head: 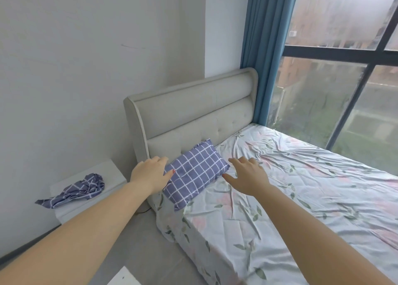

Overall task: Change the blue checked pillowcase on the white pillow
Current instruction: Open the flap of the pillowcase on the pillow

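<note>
A pillow in a blue checked pillowcase [197, 172] lies at the head of the bed, against the headboard. My left hand [150, 173] is at the pillow's left end with fingers straight, its thumb touching the fabric. My right hand [247, 176] hovers just right of the pillow, fingers spread, over the sheet. A second blue checked pillowcase [79, 188] lies crumpled on the white bedside table [107, 172]. None of the white pillow itself shows.
The bed carries a wrinkled floral sheet [301, 187]. A grey padded headboard [193, 116] stands behind the pillow. A blue curtain [265, 47] and a large window [344, 69] are at the right. Grey floor [140, 241] lies between the bed and the bedside table.
</note>
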